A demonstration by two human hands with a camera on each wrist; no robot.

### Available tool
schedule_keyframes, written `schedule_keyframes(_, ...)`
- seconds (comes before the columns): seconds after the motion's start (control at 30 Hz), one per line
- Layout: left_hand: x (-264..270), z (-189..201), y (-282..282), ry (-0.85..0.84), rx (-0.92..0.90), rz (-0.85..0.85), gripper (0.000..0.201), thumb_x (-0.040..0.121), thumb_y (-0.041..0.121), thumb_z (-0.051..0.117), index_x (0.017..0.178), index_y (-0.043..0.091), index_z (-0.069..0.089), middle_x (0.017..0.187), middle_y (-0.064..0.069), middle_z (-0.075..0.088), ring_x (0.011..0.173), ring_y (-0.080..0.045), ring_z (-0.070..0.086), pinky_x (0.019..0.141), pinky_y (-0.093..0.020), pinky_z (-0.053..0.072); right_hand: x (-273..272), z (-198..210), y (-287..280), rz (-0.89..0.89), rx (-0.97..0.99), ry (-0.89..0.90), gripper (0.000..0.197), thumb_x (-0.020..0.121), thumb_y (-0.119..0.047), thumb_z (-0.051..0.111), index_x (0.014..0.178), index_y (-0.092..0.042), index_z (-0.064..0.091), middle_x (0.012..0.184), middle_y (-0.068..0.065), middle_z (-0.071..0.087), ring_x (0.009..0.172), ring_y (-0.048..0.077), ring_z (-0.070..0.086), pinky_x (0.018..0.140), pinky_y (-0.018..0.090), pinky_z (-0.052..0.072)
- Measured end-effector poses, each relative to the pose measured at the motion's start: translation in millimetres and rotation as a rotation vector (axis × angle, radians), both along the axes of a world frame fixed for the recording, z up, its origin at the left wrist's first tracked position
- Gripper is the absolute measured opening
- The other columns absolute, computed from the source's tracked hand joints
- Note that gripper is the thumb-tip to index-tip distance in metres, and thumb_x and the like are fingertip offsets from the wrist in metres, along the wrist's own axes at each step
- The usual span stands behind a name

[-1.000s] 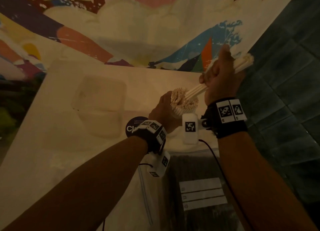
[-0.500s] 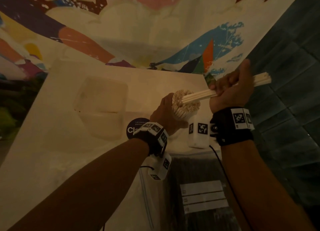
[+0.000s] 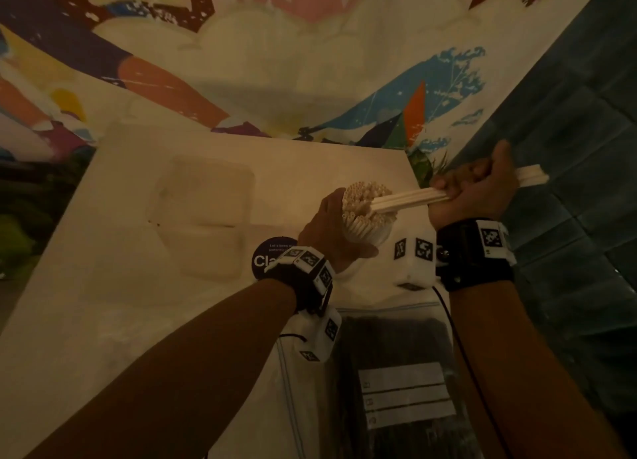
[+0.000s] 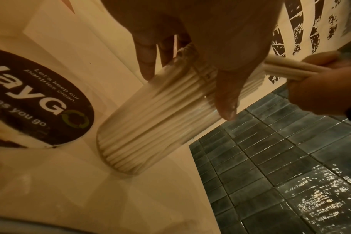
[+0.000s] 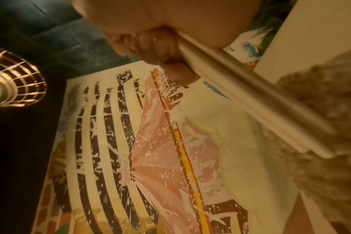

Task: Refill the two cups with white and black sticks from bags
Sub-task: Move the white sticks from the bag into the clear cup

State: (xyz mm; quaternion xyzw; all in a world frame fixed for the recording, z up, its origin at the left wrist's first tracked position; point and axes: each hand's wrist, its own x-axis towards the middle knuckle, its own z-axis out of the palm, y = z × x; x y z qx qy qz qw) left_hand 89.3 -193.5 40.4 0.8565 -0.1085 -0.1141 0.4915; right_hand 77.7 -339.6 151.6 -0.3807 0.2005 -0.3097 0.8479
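Observation:
A clear cup (image 3: 374, 232) (image 4: 142, 134) packed with white sticks (image 3: 362, 200) stands tilted on the pale counter (image 3: 138, 320). My left hand (image 3: 331, 231) (image 4: 210, 39) wraps around its upper part. My right hand (image 3: 475, 189) (image 5: 150, 39) grips a small bundle of white sticks (image 3: 406, 198) (image 5: 260, 102) that lies almost level, its tips touching the tops of the sticks in the cup. A clear zip bag of black sticks (image 3: 396, 372) with white label strips lies near the counter's front edge. The second cup is not visible.
A round dark sticker (image 3: 269, 262) (image 4: 40, 98) is on the counter left of the cup. A faint clear container (image 3: 206, 196) sits further left. The counter's right edge drops to a dark tiled floor (image 3: 568, 217). A painted mural wall (image 3: 241, 62) stands behind.
My right hand has moved right and down, bringing its bundle from steeply tilted to nearly level with the tips at the cup's top. The left hand stays on the cup.

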Motion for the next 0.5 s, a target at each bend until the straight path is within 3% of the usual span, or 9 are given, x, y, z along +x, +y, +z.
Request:
schedule_keyframes(0.1, 1.0, -0.6, -1.1, -0.008, 0.001, -0.003, 0.105, 0.050, 0.045, 0.087, 0.135, 0.035, 0.027, 0.139, 0.008, 0.037, 0.119, -0.022, 0.050, 0.098, -0.042, 0.046, 0.5, 8.8, 2.0, -0.003, -0.086, -0.022, 0.051, 0.093, -0.038, 0.053, 0.049, -0.021, 0.034, 0.043, -0.002, 0.022, 0.041, 0.017, 0.019, 0.047, 0.024, 0.030)
schedule_keyframes(0.3, -1.6, -0.3, 0.5, -0.027, -0.021, 0.010, 0.099, 0.055, 0.045, 0.085, 0.135, 0.037, 0.026, 0.139, 0.009, 0.038, 0.119, -0.024, 0.051, 0.096, -0.039, 0.044, 3.9, 17.8, 17.4, 0.050, -0.244, -0.118, 0.047, 0.092, -0.034, 0.054, 0.054, -0.017, 0.031, 0.046, 0.000, 0.021, 0.039, 0.017, 0.018, 0.046, 0.024, 0.030)
schedule_keyframes(0.4, -1.4, 0.9, 0.8, -0.045, -0.020, -0.008, 0.088, 0.068, 0.041, 0.078, 0.138, 0.032, 0.025, 0.143, 0.005, 0.035, 0.119, -0.027, 0.051, 0.090, -0.034, 0.040, 0.2, 17.0, 33.9, 0.128, -0.239, -0.125, 0.048, 0.096, -0.034, 0.048, 0.054, -0.018, 0.030, 0.043, -0.002, 0.020, 0.038, 0.016, 0.017, 0.046, 0.024, 0.029)
schedule_keyframes(0.5, -0.3, 1.4, 1.5, -0.044, -0.041, -0.010, 0.081, 0.070, 0.048, 0.074, 0.135, 0.034, 0.029, 0.141, 0.005, 0.039, 0.115, -0.022, 0.052, 0.096, -0.036, 0.042, 0.4, 9.2, 36.3, 0.135, -0.188, -0.036, 0.049, 0.096, -0.035, 0.048, 0.054, -0.018, 0.030, 0.040, -0.003, 0.022, 0.037, 0.015, 0.019, 0.045, 0.022, 0.030)
